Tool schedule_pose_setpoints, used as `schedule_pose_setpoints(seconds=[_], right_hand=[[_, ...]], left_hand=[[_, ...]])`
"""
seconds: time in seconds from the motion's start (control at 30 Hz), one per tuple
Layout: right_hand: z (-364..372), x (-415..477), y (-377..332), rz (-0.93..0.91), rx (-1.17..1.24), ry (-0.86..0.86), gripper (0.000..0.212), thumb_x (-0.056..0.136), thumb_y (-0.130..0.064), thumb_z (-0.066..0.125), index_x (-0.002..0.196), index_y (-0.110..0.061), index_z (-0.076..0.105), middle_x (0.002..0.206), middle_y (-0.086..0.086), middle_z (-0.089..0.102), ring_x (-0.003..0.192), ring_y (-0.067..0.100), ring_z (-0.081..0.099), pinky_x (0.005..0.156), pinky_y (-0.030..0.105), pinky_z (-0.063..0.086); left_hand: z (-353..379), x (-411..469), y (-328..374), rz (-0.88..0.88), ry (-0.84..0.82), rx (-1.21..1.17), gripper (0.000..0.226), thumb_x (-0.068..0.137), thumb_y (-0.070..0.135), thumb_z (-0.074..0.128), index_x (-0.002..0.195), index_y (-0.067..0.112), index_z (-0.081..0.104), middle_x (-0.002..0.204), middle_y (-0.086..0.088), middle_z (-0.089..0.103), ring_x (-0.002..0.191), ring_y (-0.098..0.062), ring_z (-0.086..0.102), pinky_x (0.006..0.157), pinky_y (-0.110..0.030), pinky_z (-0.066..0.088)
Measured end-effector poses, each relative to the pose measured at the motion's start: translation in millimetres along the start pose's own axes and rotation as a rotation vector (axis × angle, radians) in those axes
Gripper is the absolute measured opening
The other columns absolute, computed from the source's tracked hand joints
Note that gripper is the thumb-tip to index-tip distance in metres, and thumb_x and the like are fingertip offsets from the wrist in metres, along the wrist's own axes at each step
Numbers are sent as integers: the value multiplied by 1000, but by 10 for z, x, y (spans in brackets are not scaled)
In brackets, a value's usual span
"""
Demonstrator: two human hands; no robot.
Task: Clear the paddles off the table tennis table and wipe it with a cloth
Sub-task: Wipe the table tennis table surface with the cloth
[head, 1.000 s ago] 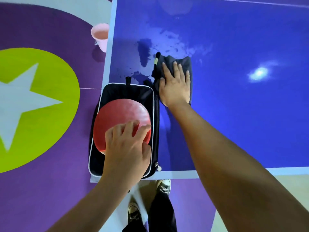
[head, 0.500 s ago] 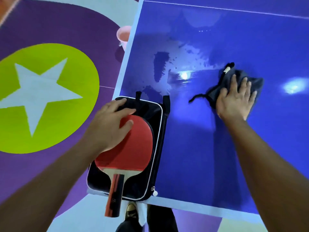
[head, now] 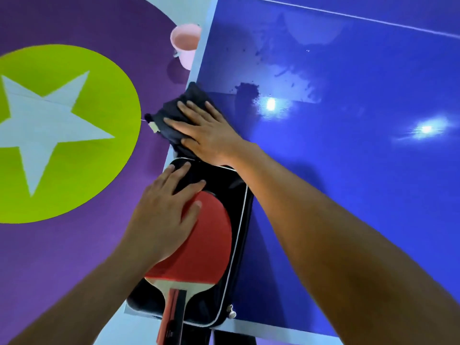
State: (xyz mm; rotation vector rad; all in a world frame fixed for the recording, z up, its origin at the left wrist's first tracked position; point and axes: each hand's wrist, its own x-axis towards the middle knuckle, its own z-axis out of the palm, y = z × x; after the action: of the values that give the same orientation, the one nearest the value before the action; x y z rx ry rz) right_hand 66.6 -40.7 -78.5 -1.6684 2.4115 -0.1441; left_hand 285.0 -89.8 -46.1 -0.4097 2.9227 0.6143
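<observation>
Head view: cloth (head: 184,108) pressed flat under spread right hand (head: 206,130), just beyond case (head: 239,195), at desk (head: 348,170) edge. Paddle (head: 211,235) pinned on case by flat left hand (head: 164,215). Even pressure, overlapping strokes advised.

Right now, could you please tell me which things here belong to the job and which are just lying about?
Job: cloth under right hand, red paddle under left hand, black case, blue table.
Lying about: pink bucket, star painted on the floor.
</observation>
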Motion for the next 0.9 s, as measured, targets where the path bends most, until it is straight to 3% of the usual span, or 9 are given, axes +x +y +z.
schedule_pose_setpoints(seconds=[0.17, 0.4, 0.6, 0.73, 0.83, 0.9], right_hand=[[13, 37, 58, -5, 16, 76, 52, 106, -39, 34, 158, -38, 30, 169, -1, 19, 157, 16, 13, 126, 40, 2], [-105, -717, 865, 603, 136, 268, 59, 99, -38, 31, 158, -34, 32, 168, 0, 23, 156, 17, 15, 128, 40, 1], [-101, -1547, 1499, 1095, 123, 384, 62, 97, -38, 31, 159, -31, 31, 168, 5, 22, 156, 19, 15, 127, 44, 3], [-201, -1482, 1724, 1364, 143, 444, 60, 101, -34, 33, 160, -28, 28, 169, 7, 18, 157, 22, 10, 127, 48, 1], [-249, -1124, 1733, 1417, 139, 419, 62, 100, -35, 33, 161, -30, 24, 170, 9, 13, 157, 25, 6, 126, 51, -2], [-266, -798, 1689, 1284, 114, 382, 63, 99, -36, 34, 161, -32, 23, 170, 9, 11, 157, 25, 5, 126, 50, -3]], left_hand=[[-69, 33, 64, -11, 1, 53, 51, 93, 49, 40, 137, 34, 61, 156, -5, 44, 142, -33, 39, 113, -53, 36], [-221, 446, 123, 57, 159, -22, 39, 92, 38, 46, 116, 20, 70, 130, -7, 58, 110, -33, 58, 96, -49, 46], [-184, 1197, -15, 89, 83, -43, 57, 93, 42, 35, 136, 16, 63, 150, -13, 50, 132, -36, 49, 108, -53, 44], [-199, 1386, -200, 89, -14, -16, 69, 92, 52, 26, 148, 20, 51, 160, -10, 39, 146, -35, 35, 120, -50, 32], [-140, 1333, -224, 123, -5, 0, 67, 94, 49, 28, 152, 21, 46, 164, -10, 34, 150, -37, 30, 121, -48, 28], [-117, 1310, -212, 113, 12, 5, 65, 95, 47, 31, 152, 21, 46, 164, -9, 34, 150, -37, 29, 120, -48, 29]])
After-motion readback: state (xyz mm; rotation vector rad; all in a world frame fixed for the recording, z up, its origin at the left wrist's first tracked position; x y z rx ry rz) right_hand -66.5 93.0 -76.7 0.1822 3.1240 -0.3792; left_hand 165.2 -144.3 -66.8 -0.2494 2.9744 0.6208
